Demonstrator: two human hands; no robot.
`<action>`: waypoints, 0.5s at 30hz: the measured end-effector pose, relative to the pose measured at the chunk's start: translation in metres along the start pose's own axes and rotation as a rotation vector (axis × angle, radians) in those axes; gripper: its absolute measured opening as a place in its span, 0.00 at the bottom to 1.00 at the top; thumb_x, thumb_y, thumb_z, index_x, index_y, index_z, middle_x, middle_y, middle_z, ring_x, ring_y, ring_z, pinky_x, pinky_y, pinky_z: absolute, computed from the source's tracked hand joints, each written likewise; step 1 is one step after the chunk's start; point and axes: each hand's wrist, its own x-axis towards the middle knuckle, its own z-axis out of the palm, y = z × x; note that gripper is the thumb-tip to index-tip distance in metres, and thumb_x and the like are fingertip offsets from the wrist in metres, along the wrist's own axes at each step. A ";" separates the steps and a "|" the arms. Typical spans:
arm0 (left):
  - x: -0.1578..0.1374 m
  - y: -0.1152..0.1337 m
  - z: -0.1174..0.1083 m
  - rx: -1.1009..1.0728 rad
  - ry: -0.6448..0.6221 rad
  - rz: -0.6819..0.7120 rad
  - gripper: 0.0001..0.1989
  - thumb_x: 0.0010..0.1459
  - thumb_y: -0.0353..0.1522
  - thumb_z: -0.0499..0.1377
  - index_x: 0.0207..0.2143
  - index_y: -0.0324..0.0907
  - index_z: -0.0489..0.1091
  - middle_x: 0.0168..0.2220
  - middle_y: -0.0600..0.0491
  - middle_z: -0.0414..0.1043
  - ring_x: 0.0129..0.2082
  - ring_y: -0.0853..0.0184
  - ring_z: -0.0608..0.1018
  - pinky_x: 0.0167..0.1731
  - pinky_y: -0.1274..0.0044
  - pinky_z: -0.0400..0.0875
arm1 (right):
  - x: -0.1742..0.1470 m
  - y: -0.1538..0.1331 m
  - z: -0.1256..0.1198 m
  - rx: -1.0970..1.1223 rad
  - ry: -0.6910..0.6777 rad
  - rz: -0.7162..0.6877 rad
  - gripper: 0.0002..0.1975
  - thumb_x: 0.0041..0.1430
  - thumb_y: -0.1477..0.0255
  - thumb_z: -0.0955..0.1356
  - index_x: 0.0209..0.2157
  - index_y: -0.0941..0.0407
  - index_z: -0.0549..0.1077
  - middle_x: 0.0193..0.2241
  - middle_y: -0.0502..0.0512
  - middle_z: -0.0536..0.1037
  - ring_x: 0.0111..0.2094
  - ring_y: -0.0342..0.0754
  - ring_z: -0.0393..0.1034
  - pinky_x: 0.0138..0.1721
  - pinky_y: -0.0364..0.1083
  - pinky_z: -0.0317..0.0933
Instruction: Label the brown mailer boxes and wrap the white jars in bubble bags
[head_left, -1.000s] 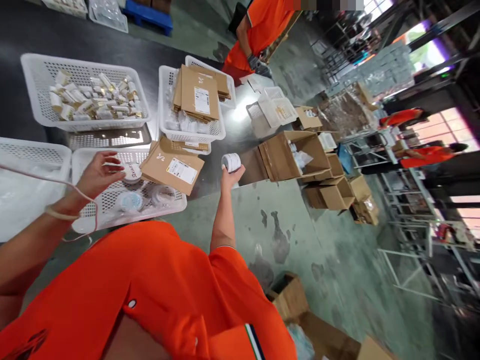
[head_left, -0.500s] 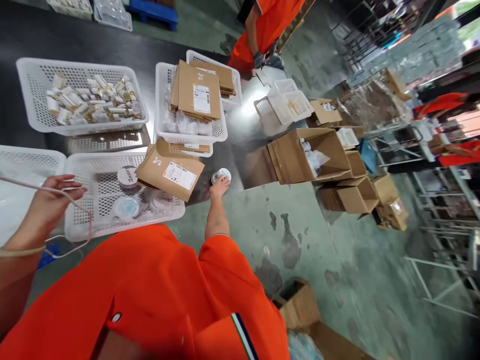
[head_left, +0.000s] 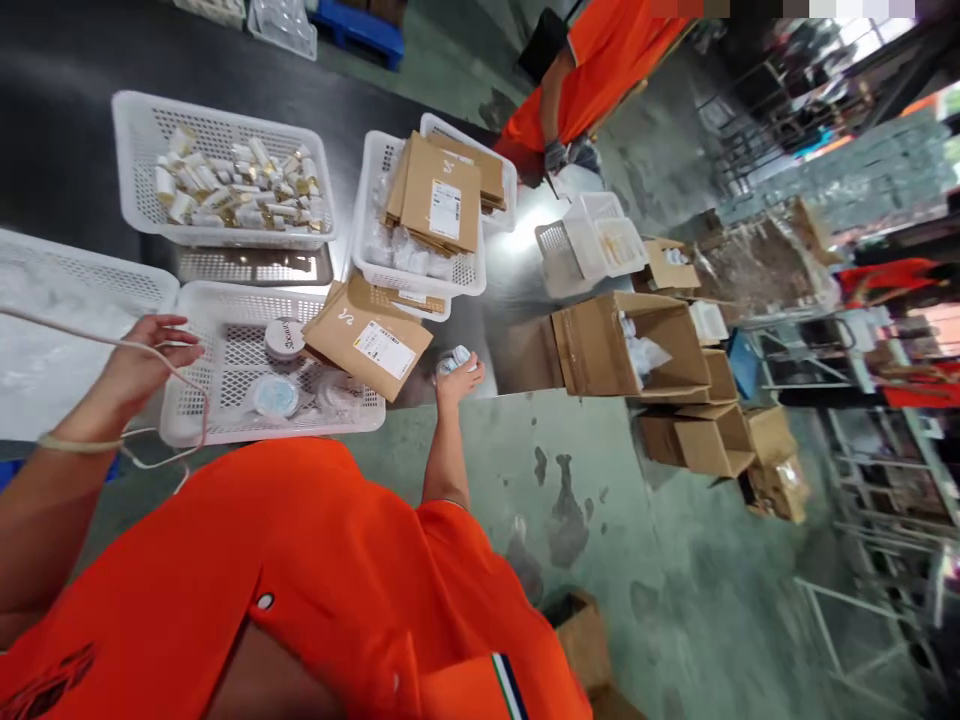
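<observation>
My right hand [head_left: 460, 383] is closed round a small round jar [head_left: 453, 359] with a pale label, tilted at the table's front edge. My left hand [head_left: 148, 362] has its fingers stretched apart at the left end of a white basket [head_left: 174, 410]. A thin pale cable [head_left: 82, 328] runs across that hand; it does not look gripped. Inside this basket are a white-lidded jar [head_left: 284, 339], a tub with a pale blue top [head_left: 275, 396] and clear plastic wrapping. Several brown cardboard mailers [head_left: 358, 335] with shipping labels lie over its right end.
Behind stand a basket of small white-and-gold bottles [head_left: 225, 236] and a basket [head_left: 420, 285] with more mailers. An open carton [head_left: 585, 345] stands right of the table. A co-worker in orange [head_left: 592, 70] is at the far side, gloved hands near clear bins [head_left: 589, 240].
The jar, upright under my right hand before, is now tilted in its fingers. My left hand stays spread by the basket. The camera view has shifted, so the scene sits further right.
</observation>
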 end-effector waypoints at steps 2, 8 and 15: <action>0.006 0.002 -0.014 -0.042 0.125 0.005 0.29 0.42 0.33 0.75 0.45 0.47 0.68 0.37 0.58 0.80 0.41 0.60 0.87 0.48 0.64 0.81 | -0.013 -0.022 -0.004 0.036 0.117 -0.081 0.42 0.59 0.77 0.71 0.75 0.62 0.64 0.75 0.85 0.60 0.80 0.73 0.56 0.78 0.76 0.58; 0.019 0.008 -0.100 -0.023 0.568 -0.079 0.22 0.54 0.14 0.64 0.43 0.44 0.63 0.26 0.66 0.70 0.29 0.71 0.78 0.37 0.79 0.74 | -0.095 -0.085 0.024 0.189 0.028 -0.667 0.31 0.65 0.69 0.68 0.68 0.57 0.66 0.67 0.79 0.68 0.73 0.72 0.65 0.72 0.78 0.66; 0.006 -0.025 -0.107 0.273 0.320 -0.064 0.14 0.52 0.27 0.77 0.36 0.41 0.76 0.29 0.59 0.75 0.35 0.67 0.76 0.45 0.77 0.73 | -0.202 -0.149 0.093 0.367 -0.313 -0.963 0.23 0.67 0.67 0.67 0.62 0.55 0.70 0.58 0.72 0.74 0.62 0.65 0.74 0.63 0.69 0.77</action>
